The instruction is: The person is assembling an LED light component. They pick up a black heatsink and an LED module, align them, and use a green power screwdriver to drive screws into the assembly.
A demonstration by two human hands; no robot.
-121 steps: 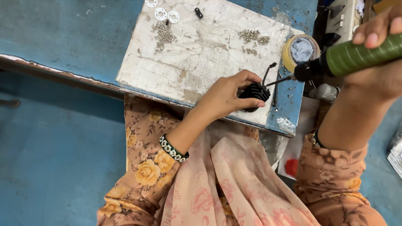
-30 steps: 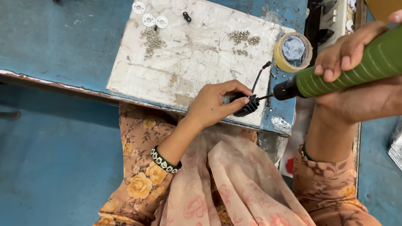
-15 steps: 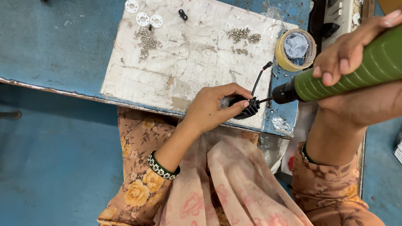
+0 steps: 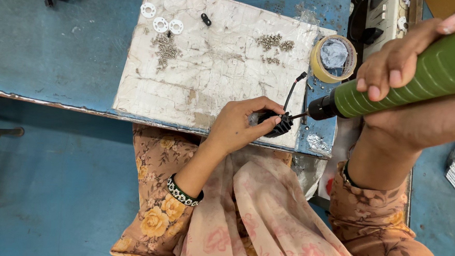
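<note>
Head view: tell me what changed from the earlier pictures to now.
The right hand has brought the green power screwdriver down and leftward until its bit meets the small black finned part. The left hand now pinches that part with fingertips instead of covering it. Unchanged: the part's spot at the white board's near edge, tape roll, screw piles, white washers.

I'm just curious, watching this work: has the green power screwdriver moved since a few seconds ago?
Yes. The green screwdriver has come away from the tape roll, toward the near edge of the board. Its tip is at the small black part.
</note>
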